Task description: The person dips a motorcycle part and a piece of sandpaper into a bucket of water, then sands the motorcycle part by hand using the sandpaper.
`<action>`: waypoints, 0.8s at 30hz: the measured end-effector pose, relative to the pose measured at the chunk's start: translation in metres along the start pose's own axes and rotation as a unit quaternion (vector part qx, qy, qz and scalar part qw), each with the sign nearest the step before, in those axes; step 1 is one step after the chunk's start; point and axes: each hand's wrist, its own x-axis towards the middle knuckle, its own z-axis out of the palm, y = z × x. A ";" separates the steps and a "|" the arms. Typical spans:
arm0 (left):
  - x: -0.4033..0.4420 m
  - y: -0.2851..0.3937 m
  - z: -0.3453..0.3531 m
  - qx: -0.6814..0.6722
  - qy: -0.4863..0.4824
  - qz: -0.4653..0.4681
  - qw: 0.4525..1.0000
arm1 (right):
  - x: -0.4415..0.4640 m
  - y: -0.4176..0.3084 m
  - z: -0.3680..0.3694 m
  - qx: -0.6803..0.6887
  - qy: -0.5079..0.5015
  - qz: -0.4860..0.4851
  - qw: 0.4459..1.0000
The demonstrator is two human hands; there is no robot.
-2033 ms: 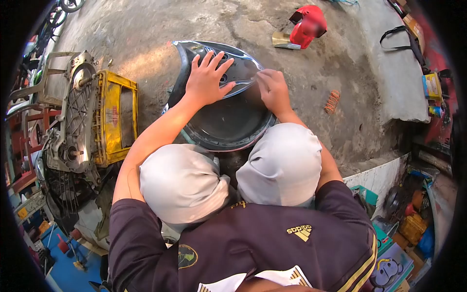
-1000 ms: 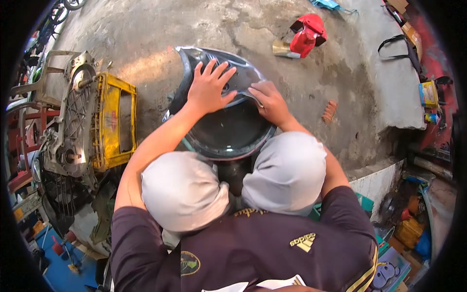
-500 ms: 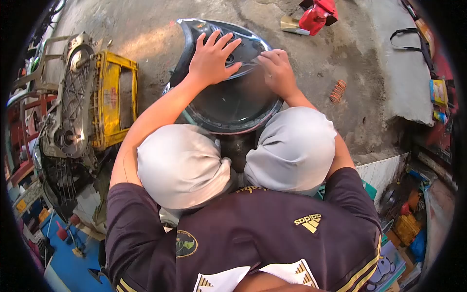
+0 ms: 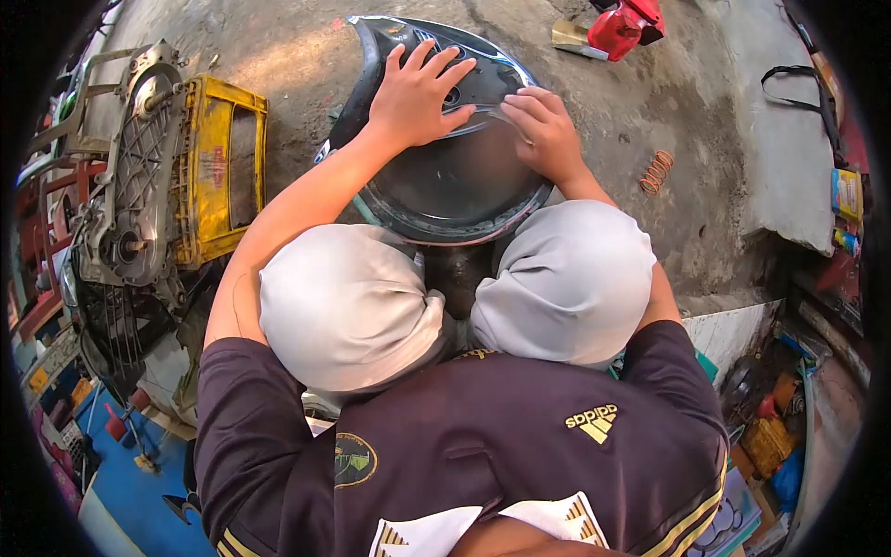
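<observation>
A dark, glossy, curved panel, perhaps a vehicle body part, lies over the far side of a round black basin of murky water. On the panel's upper face rests my left hand, fingers spread and stretched out. My right hand is at the panel's right edge, above the basin, with its fingers bent and pressed together. Whatever those fingers hold, if anything, is hidden. Both knees, in light grey trousers, are close to the basin's near rim.
On the left a yellow crate stands beside a metal engine casing. A copper-coloured coil spring lies on the concrete floor to the right. A red object sits at the far right. Mixed clutter fills the lower right.
The whole view has shifted slightly, so the floor objects appear a little higher and further right. Both hands stay at the panel; the right hand's fingers have shifted slightly at its edge.
</observation>
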 end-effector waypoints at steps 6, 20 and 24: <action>0.001 0.000 0.000 0.002 -0.014 -0.005 1.000 | -0.001 -0.001 0.000 0.045 -0.003 0.013 0.999; 0.002 0.000 -0.004 -0.020 -0.016 -0.014 1.000 | 0.006 -0.001 0.001 0.053 -0.010 0.020 0.998; 0.002 0.001 -0.004 -0.017 -0.006 -0.004 1.000 | -0.001 0.004 0.006 0.054 0.030 0.070 0.996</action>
